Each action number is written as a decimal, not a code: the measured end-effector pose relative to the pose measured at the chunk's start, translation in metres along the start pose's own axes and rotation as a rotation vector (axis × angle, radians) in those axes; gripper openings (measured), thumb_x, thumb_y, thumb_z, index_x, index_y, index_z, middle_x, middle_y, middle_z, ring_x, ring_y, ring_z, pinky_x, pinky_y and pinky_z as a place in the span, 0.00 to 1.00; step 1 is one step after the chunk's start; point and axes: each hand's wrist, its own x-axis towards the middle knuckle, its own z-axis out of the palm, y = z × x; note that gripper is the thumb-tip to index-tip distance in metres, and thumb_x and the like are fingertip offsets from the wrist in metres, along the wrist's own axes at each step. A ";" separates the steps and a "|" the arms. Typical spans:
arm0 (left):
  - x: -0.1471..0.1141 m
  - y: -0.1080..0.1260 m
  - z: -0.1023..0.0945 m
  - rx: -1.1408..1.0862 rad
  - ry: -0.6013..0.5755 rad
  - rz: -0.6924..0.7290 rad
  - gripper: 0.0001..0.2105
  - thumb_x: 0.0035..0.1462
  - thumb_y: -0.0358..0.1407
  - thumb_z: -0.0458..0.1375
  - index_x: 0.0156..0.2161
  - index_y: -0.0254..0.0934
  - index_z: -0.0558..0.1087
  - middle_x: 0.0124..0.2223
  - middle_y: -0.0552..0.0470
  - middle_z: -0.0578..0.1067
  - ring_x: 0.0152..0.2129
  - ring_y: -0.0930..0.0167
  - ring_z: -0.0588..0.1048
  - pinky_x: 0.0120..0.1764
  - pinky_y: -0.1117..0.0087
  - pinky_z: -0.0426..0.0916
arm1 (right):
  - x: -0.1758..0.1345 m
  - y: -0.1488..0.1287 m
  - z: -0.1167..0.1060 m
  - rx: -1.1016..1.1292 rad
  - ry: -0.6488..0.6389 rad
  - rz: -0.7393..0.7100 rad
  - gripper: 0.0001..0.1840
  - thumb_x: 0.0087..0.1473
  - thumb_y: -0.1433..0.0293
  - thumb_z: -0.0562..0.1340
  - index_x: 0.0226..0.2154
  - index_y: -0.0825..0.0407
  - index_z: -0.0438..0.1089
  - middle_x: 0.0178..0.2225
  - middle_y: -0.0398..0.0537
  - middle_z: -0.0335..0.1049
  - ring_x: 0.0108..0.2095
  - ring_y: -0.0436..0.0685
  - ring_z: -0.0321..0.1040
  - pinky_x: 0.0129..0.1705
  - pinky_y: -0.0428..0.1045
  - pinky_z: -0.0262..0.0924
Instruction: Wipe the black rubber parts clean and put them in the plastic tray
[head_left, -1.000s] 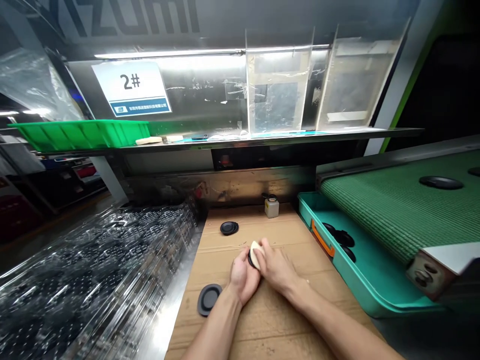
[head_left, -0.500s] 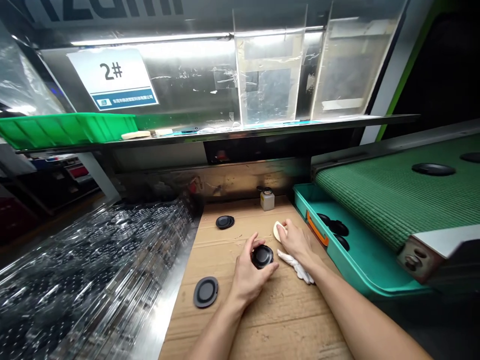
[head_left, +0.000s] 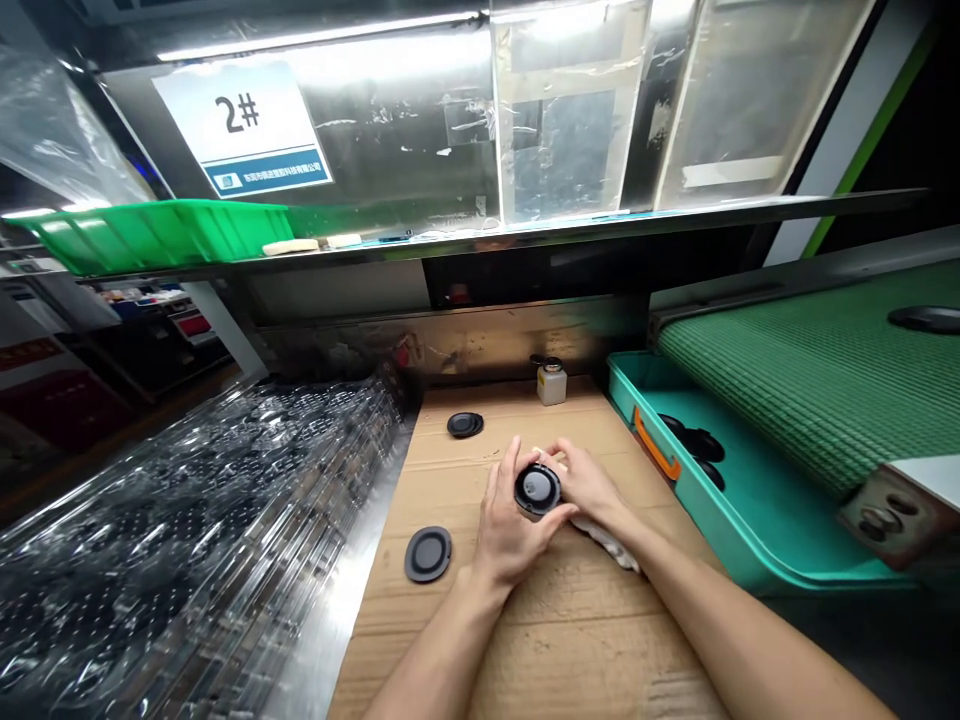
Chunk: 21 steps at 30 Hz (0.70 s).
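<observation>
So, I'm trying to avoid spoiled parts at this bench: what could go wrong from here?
The left hand grips the black round part by its edge, so it might slip and get scratched.

The white cloth or glove lies close by the right hand and could be dragged along.

Several black parts overlap in the teal bin, so they may rub and mark each other.

Black disc (head_left: 538, 489) in left hand (head_left: 511, 528), perhaps right (head_left: 590, 485) too.
</observation>
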 end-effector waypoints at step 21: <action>-0.022 -0.020 -0.145 0.566 -0.246 -0.366 0.17 0.56 0.50 0.52 0.34 0.40 0.75 0.34 0.51 0.75 0.33 0.68 0.74 0.39 0.70 0.68 | 0.014 0.019 -0.019 -0.366 0.183 0.174 0.23 0.59 0.50 0.49 0.42 0.47 0.68 0.33 0.49 0.74 0.34 0.58 0.69 0.29 0.47 0.49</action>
